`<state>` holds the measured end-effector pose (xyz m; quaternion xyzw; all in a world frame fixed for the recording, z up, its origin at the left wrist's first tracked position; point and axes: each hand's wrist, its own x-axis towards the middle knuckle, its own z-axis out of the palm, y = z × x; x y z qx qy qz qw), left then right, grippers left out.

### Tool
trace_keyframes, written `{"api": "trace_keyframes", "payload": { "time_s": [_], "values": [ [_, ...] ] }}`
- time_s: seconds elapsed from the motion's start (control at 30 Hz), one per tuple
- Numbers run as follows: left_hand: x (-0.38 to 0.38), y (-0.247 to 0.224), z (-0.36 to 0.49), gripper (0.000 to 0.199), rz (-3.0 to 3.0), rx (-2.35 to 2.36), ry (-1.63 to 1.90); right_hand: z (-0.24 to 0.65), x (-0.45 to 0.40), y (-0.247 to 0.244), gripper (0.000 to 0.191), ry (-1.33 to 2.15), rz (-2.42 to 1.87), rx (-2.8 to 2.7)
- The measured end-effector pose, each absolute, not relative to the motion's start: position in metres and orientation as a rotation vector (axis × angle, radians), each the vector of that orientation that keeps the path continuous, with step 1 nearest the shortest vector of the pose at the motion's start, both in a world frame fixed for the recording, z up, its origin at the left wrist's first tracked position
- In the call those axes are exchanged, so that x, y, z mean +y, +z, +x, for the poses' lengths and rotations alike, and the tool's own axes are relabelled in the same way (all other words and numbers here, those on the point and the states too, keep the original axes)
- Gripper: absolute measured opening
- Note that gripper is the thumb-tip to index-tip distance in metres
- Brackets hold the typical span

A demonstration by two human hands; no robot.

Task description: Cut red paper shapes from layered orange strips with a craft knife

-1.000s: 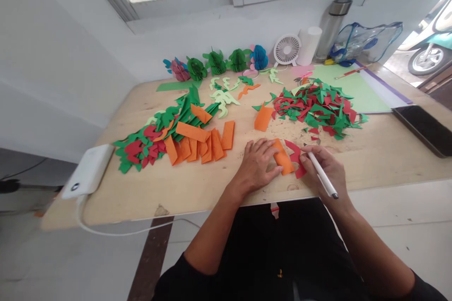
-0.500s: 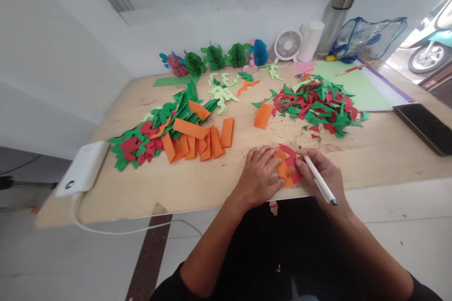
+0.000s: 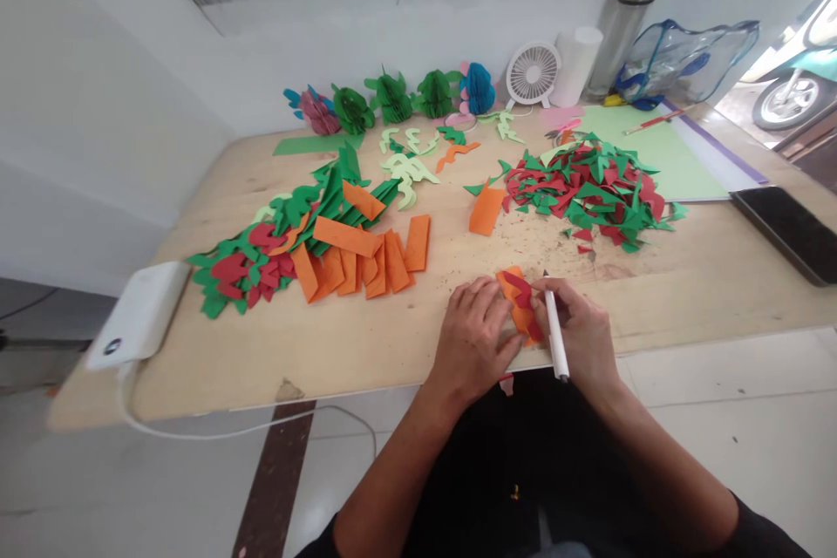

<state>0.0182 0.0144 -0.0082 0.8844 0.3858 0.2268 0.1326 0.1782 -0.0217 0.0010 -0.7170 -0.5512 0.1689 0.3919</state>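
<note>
By the table's front edge an orange paper strip (image 3: 511, 273) lies under my left hand (image 3: 476, 327), whose bent fingers and thumb hold its left side. A wavy red paper cutout (image 3: 521, 297) rests on top of the strip. My right hand (image 3: 579, 327) is closed around a white pen (image 3: 556, 334), its dark tip pointing away from me. The fingertips of that hand also touch the right edge of the red cutout. What lies beneath my left palm is hidden.
Folded orange strips (image 3: 353, 266) and green and red cutouts (image 3: 241, 266) lie left; a scrap heap (image 3: 588, 192) lies right. Paper figures (image 3: 392, 98), a small fan (image 3: 533, 74) and a bottle (image 3: 621, 30) line the wall. A phone (image 3: 788, 231) and white power bank (image 3: 140, 314) flank the table.
The red cutout has shifted left onto the orange strip, with my right hand and the pen moving left along with it. The pen now stands steeper. My left hand stays on the strip.
</note>
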Motion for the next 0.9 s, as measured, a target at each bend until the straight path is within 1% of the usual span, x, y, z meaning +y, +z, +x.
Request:
{"api": "trace_keyframes", "payload": {
  "time_s": [0.13,0.4,0.57,0.77,0.9],
  "values": [
    [0.015,-0.009,0.017,0.029,2.551,1.105,0.663,0.175,-0.018,0.000,0.021,0.294,-1.843,-1.487],
    [0.014,-0.011,0.014,0.039,2.520,1.062,0.715,0.170,-0.013,-0.002,0.018,0.215,-1.855,-1.552],
    [0.014,-0.008,0.014,0.035,2.521,1.043,0.715,0.171,-0.016,-0.004,0.016,0.106,-1.823,-1.626],
    [0.013,-0.006,0.013,0.029,2.507,1.057,0.730,0.179,-0.025,-0.005,0.011,-0.075,-1.656,-1.757],
    [0.012,-0.006,0.012,0.029,2.500,1.047,0.745,0.183,-0.028,-0.005,0.013,-0.073,-1.615,-1.794]
  ]
}}
